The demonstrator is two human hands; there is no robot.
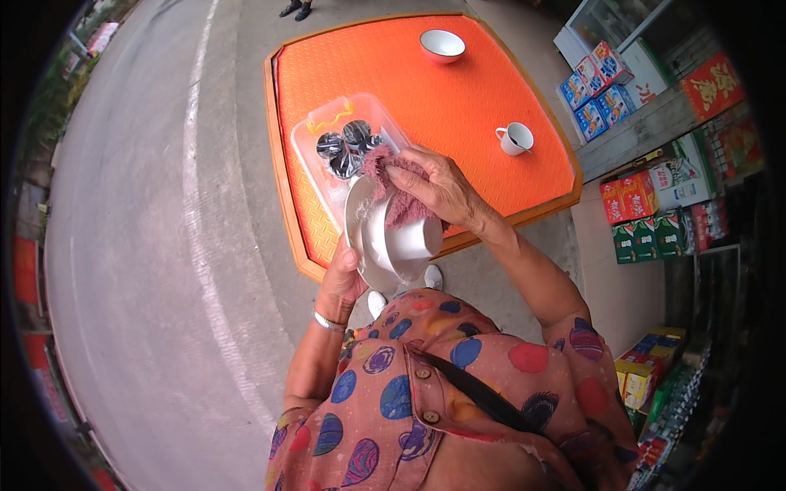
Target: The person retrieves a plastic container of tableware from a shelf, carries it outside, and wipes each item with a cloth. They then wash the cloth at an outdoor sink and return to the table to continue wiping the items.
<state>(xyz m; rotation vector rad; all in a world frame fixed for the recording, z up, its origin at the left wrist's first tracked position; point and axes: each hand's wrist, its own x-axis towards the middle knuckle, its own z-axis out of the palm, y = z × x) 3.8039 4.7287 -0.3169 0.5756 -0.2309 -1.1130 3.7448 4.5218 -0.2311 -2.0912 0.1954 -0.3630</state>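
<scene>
My left hand (pixel 345 273) grips the wide rim of some white dishes (pixel 419 238), tilted sideways just above the table's near edge. They look like bowls nested together, but I cannot tell how many there are. My right hand (pixel 439 187) holds a crumpled dusky-pink cloth (pixel 402 178) against their upper side. Behind the dishes, a clear plastic box (pixel 305 144) with a yellow handle sits on the orange table (pixel 381 67). Several round, dark, plastic-wrapped items (pixel 347 147) lie inside it. The dishes hide the box's near end.
A bowl (pixel 443 46), white inside and red outside, stands at the table's far side. Nearer on the right is a white mug (pixel 516 139) with a spoon in it. Stacked product boxes (pixel 629 196) line the right; a road (pixel 141 245) runs along the left. Someone's shoes (pixel 296 9) show beyond the table.
</scene>
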